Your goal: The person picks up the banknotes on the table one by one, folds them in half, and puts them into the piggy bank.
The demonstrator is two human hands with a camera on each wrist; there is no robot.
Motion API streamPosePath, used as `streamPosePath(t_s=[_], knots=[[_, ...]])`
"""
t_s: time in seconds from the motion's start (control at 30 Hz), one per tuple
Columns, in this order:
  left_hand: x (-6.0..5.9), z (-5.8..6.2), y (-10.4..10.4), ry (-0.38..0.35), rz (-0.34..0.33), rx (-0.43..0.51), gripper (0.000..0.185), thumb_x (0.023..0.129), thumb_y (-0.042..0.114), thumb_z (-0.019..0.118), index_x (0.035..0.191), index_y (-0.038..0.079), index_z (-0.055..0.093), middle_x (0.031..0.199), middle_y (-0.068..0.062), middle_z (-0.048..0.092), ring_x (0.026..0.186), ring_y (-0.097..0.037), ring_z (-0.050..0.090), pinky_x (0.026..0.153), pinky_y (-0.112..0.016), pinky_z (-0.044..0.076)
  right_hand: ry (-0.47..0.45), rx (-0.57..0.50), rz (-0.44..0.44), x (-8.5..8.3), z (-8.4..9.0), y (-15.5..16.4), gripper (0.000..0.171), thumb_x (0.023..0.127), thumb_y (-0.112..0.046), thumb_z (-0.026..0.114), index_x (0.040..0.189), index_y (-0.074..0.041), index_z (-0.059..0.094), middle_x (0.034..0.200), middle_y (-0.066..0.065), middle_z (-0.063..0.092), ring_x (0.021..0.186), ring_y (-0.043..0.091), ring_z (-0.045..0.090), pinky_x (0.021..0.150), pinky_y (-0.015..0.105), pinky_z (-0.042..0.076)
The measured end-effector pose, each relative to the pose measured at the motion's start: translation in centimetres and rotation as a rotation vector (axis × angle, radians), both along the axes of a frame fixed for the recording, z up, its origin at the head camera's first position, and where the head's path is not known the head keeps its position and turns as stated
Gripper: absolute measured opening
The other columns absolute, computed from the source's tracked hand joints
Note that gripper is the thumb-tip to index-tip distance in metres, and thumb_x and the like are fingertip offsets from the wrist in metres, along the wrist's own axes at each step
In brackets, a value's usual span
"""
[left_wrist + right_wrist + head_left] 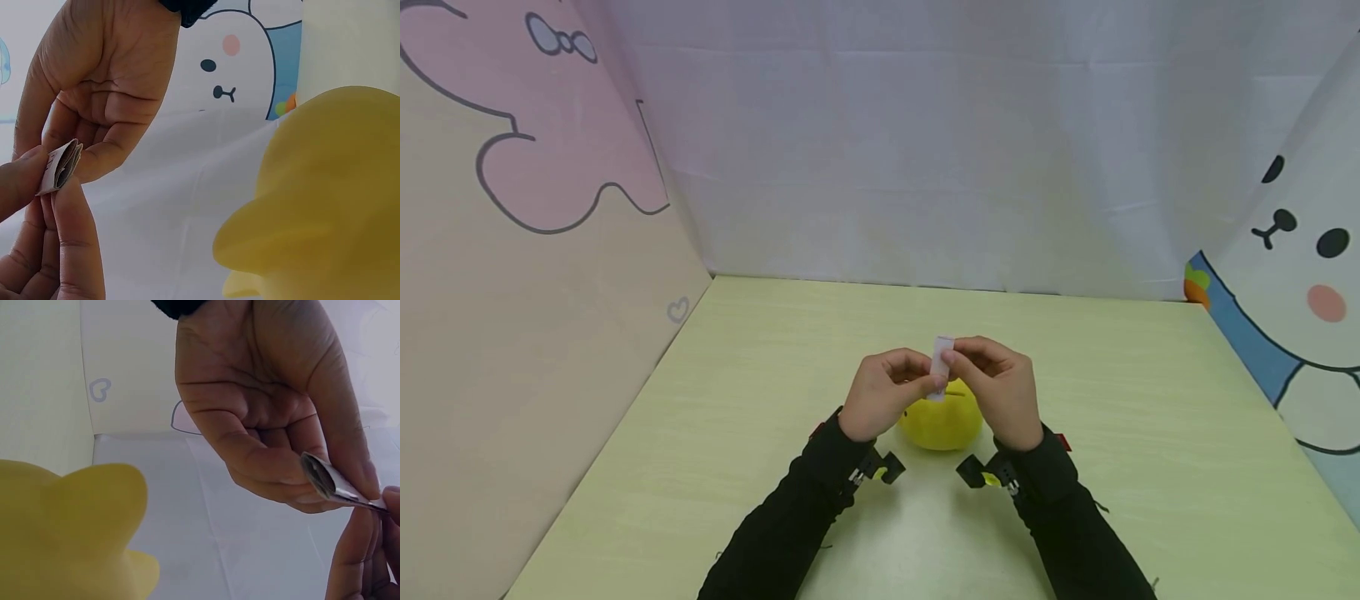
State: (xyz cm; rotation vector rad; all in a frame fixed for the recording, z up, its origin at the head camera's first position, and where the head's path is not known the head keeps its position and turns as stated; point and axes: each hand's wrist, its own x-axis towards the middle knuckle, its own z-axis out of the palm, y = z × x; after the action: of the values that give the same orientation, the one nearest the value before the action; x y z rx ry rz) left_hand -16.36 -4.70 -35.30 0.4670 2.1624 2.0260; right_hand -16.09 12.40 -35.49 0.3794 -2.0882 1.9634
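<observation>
While both hands meet above the middle of the pale green table point(700, 467), the left hand point(880, 393) and the right hand point(998, 390) pinch one small folded paper slip point(941, 363) between thumbs and fingertips, fingers curled narrow around it. The slip is whitish, folded several times into a short flat strip, and held upright just over a single yellow piggy bank point(942, 421) that sits on the table near the wrists.

From the head view the slip looks like a plain white tab. The left wrist view shows its layered folded end point(61, 167) with a hint of red print, and the yellow toy's rounded body point(325, 200) at the right. The right wrist view shows the slip's open folded edge point(328, 480) as a slim loop, with the toy's pointed ear point(94, 500) at the left.

Count: two hands, one slip, one yellow toy.
</observation>
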Motion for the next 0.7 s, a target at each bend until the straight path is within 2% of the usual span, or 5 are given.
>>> streamPosePath(t_s=[0.43,0.7], knots=[[0.04,-0.23,0.09,0.031,-0.02,-0.002,0.016,0.09,0.007,0.069,0.1,-0.005,0.069,0.099,-0.024,0.069,0.075,-0.009,0.064,0.073,-0.025,0.056,0.051,0.034,-0.005,-0.14,-0.15,0.1,0.012,0.091,0.0,0.066,0.099,0.009,0.069,0.083,-0.016,0.067,0.069,0.008,0.06,0.067,0.02,0.054],[-0.02,-0.04,-0.02,0.027,-0.039,-0.036,0.018,0.091,0.011,0.07,0.104,-0.001,0.07,0.104,-0.02,0.07,0.081,-0.01,0.066,0.076,-0.028,0.056,0.073,0.013,-0.017,-0.26,-0.17,0.24,0.012,0.091,0.001,0.066,0.099,0.009,0.07,0.085,-0.015,0.069,0.069,0.017,0.063,0.068,0.022,0.055]])
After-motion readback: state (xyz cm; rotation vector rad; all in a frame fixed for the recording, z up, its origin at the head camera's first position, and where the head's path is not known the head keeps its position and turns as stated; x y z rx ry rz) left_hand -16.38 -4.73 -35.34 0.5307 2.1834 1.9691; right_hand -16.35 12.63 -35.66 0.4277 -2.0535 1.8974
